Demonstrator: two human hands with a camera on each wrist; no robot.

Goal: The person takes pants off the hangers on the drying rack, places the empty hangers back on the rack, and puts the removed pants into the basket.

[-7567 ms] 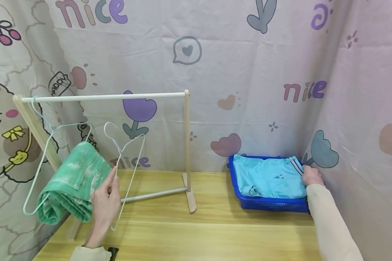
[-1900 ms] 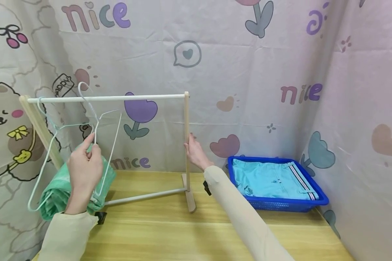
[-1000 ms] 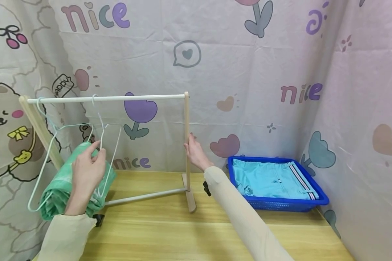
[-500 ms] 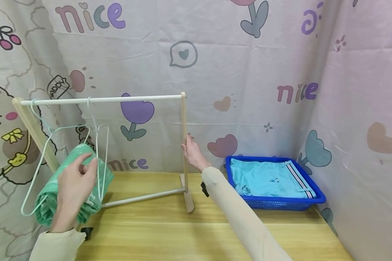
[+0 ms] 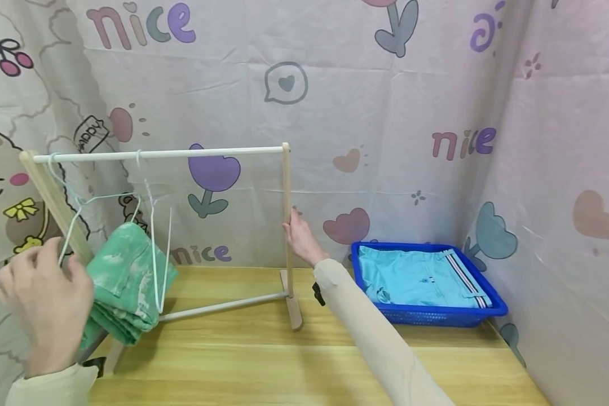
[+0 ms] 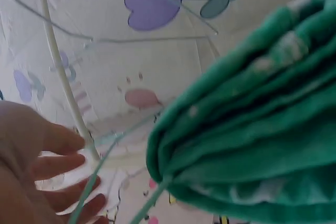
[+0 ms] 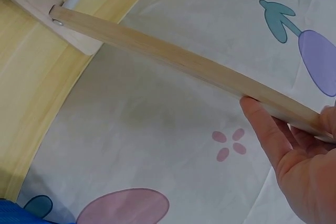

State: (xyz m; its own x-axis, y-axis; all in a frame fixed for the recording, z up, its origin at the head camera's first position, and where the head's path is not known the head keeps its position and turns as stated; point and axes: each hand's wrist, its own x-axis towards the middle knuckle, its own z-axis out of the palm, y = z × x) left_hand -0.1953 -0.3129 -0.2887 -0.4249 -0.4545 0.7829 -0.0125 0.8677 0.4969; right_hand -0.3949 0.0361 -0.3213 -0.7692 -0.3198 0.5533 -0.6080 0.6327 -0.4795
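Observation:
My left hand is at the left, fingers spread and bent, beside the pale green hanger. In the left wrist view its fingers lie loose next to the hanger's wire, holding nothing. A folded green garment with whitish patches drapes over that hanger's lower bar. The white wire hanger, bare, hangs by its hook from the rail, right of the garment. My right hand holds the right wooden post of the clothes rack, thumb and fingers on opposite sides.
A blue basket with folded light-blue trousers stands at the right by the curtain. The rack's low crossbar and wooden foot sit on the wood-grain table. Printed curtains enclose the back and sides.
My right hand has gone from the basket to the rack's post. My left hand has hung the white hanger on the rail, let it go and moved left to the green one.

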